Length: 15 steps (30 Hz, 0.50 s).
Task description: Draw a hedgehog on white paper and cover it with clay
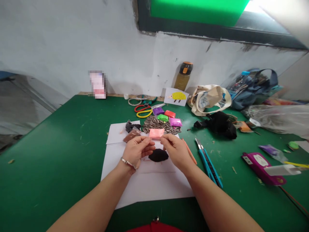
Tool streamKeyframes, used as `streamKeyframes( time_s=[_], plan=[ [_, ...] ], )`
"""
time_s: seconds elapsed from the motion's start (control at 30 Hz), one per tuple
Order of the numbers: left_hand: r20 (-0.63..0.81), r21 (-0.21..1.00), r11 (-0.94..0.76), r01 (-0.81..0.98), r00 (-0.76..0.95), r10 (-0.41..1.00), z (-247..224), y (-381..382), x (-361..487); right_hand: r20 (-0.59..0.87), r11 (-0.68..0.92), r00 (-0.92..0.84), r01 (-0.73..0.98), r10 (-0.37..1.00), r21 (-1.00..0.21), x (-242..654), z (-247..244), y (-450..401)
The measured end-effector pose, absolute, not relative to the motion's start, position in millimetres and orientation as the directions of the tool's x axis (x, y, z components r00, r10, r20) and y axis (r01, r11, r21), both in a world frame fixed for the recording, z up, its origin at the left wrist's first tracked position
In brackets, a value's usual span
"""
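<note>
A small packet of light orange clay (156, 133) is held up between my two hands. My left hand (138, 149) pinches its lower left corner, and my right hand (175, 149) pinches the lower right one. Just below them, a flat black oval of clay (158, 155) lies on white paper (149, 187) that bears faint drawn lines. Left of the packet sit a brown clay packet (131, 134) and a dark, crumpled packet (132, 126). An orange pencil-like stick (189, 152) lies beside my right hand.
Behind the paper are many metal pieces (154, 123), purple (158, 111) and green packets (163, 118), and yellow-handled scissors (144, 113). A teal cutter (209, 164) and a magenta glue gun (263, 167) lie right. A hedgehog picture (176, 97) leans near a bottle (182, 77).
</note>
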<state>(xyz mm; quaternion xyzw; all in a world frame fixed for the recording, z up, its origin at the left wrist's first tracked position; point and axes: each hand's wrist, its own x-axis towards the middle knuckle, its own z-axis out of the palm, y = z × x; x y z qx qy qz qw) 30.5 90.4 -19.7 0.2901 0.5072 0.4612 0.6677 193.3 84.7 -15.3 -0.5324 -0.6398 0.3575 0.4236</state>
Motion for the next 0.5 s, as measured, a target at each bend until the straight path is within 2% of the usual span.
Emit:
streamKeyframes(
  time_s=[0.13, 0.27, 0.37, 0.5],
  plan=[
    [-0.399, 0.861, 0.396, -0.320, 0.057, 0.915, -21.1, 91.8, 28.9, -0.020, -0.004, -0.097, 0.164, 0.995, -0.986, 191.9, -13.9, 84.9],
    [-0.388, 0.867, 0.387, -0.314, 0.062, 0.920, -22.2, 92.2, 29.0, -0.072, -0.073, -0.130, -0.003, 0.989, -0.997, 189.9, -19.9, 87.0],
    [-0.385, 0.871, 0.385, -0.304, 0.063, 0.921, -22.5, 92.6, 29.3, -0.064, -0.064, -0.144, 0.004, 0.987, -0.998, 190.1, -22.2, 87.9],
    [-0.385, 0.873, 0.382, -0.304, 0.052, 0.922, -22.4, 92.9, 29.4, -0.085, -0.065, -0.193, 0.108, 0.977, -0.992, 190.8, -22.1, 87.5]
  ],
)
